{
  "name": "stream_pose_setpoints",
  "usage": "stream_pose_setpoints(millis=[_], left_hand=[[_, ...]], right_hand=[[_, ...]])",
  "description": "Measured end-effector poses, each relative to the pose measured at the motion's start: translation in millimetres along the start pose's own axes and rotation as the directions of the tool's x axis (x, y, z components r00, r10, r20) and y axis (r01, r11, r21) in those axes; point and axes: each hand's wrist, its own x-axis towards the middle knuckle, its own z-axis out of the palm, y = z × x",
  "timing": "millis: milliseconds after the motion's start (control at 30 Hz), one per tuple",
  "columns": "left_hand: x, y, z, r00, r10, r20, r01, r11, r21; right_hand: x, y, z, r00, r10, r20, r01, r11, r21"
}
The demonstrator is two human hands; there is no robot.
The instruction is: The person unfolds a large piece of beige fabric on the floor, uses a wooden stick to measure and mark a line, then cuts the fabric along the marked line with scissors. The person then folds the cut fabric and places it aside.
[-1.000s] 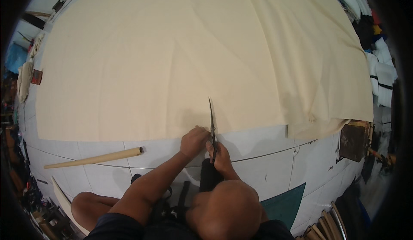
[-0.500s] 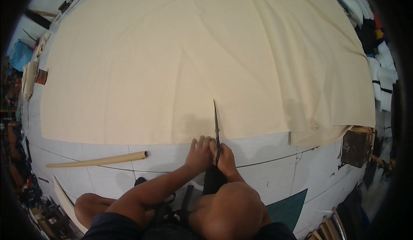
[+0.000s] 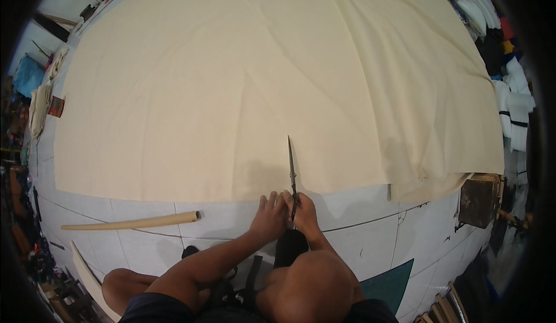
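A wide cream cloth (image 3: 191, 120) lies spread over the tiled floor, with its near edge in front of me. My right hand (image 3: 305, 213) is closed round the handles of dark metal scissors (image 3: 292, 169). Their long blades point away from me over the cloth and look nearly together. Beside it, my left hand (image 3: 270, 216) has its fingertips over the near edge of the cloth and seems to pinch it, close against the scissor handles. The left thumb is hidden.
A cardboard tube (image 3: 133, 221) lies on the tiles at the left. A dark box-like block (image 3: 479, 201) stands by the cloth's right corner. A dark green sheet (image 3: 389, 285) lies near my right knee. White bundles (image 3: 515, 106) are stacked at the far right.
The near edge of the cloth and both hands sit slightly lower in the picture. The scissor blades keep almost the same place and angle over the cloth.
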Motion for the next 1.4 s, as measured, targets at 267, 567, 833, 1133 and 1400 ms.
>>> stream_pose_setpoints(millis=[267, 567, 833, 1133, 1400], left_hand=[[-3, -1, 2, 0.999, 0.021, -0.042, -0.019, 0.999, 0.043], [-2, -3, -3, 0.998, -0.001, 0.062, -0.003, 0.999, 0.054], [-4, -2, -11, 0.997, 0.016, 0.077, -0.016, 1.000, -0.002], [0, 1, -18, 0.994, -0.029, 0.110, 0.037, 0.997, -0.071], [2, 2, -19, 0.995, -0.011, 0.102, 0.017, 0.998, -0.057]], right_hand=[[39, -12, 9, 0.997, -0.009, -0.070, 0.002, 0.995, -0.103], [28, -24, 7, 0.998, -0.010, -0.067, 0.010, 1.000, -0.004], [71, -53, 2, 0.998, 0.063, 0.000, -0.063, 0.997, 0.033], [76, -69, 3, 0.998, 0.060, -0.002, -0.060, 0.998, 0.027], [107, -79, 3, 0.996, 0.091, 0.011, -0.091, 0.996, 0.014]])
